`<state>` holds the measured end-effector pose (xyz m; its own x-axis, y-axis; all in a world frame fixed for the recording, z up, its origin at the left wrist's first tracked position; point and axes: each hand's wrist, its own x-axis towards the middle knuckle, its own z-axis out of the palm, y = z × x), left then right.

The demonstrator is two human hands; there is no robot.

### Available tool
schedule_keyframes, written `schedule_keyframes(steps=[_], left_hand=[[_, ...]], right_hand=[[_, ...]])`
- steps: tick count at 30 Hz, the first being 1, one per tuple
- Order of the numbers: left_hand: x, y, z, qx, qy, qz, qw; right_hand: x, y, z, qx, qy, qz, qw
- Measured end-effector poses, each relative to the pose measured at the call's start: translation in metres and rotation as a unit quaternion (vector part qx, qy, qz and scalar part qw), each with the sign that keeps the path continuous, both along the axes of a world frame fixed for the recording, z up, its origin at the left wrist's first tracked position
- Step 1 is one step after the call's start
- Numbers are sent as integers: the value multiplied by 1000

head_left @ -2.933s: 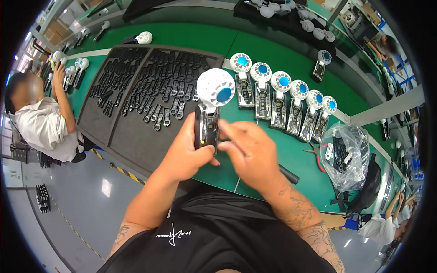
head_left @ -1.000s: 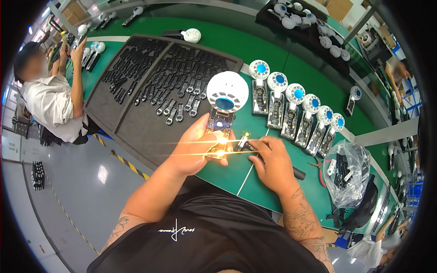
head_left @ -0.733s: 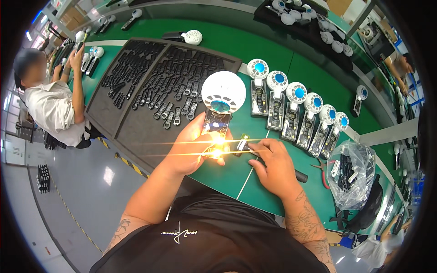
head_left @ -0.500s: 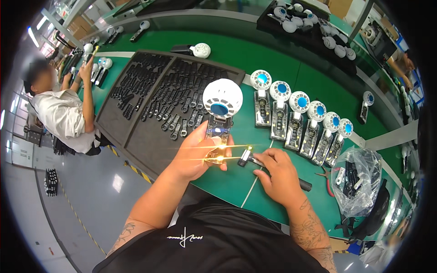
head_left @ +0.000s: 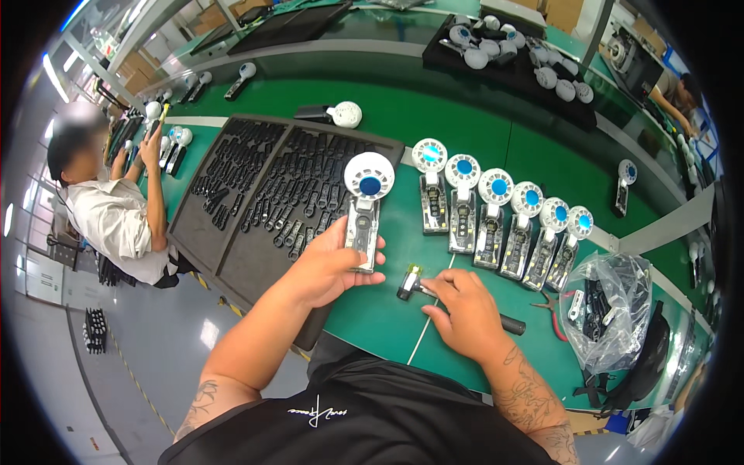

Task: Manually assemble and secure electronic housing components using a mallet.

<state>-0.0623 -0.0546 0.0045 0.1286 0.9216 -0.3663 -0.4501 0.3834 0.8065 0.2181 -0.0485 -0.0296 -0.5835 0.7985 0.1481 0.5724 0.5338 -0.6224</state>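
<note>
My left hand (head_left: 329,267) is closed round the clear handle of a small handheld fan (head_left: 362,225). The fan stands nearly upright, its white round head with a blue centre at the top. My right hand (head_left: 467,310) has its fingers curled on a small mallet (head_left: 408,284) low over the green table. The mallet's head has a yellow-green end and a dark end, and its black grip shows beyond my palm. To the right, a row of several similar fans (head_left: 496,221) lies on the table, blue centres up.
A dark divided tray (head_left: 232,213) with many black handle parts lies left. Red-handled pliers (head_left: 555,316) and a clear plastic bag (head_left: 608,310) of parts lie right. Another fan (head_left: 345,115) lies behind the tray. A co-worker (head_left: 108,201) sits at the left; a dark bin (head_left: 504,77) of fan heads stands at the back.
The bright glow at the lower end of the held fan has gone out. My left hand has turned the fan so its front shows more fully. The right hand has barely moved.
</note>
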Motion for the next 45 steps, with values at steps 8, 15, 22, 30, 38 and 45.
schedule_keyframes(steps=[8, 15, 22, 30, 38, 45], left_hand=[[27, 145, 50, 3, 302, -50, 952], [68, 127, -9, 161, 718, -202, 646], [77, 147, 14, 92, 647, -245, 716], [-6, 108, -3, 41, -59, -176, 982], [-57, -25, 7, 152, -76, -112, 979], [-58, -67, -24, 158, -74, -35, 984]], right_hand=[[-5, -1, -12, 45, -9, -7, 999], [-8, 3, -7, 21, -32, -7, 999], [-8, 2, -7, 35, -38, -8, 999], [9, 1, 7, 65, 59, 5, 996], [165, 150, 106, 58, -36, -393, 917], [237, 301, -41, 32, -432, -241, 868]])
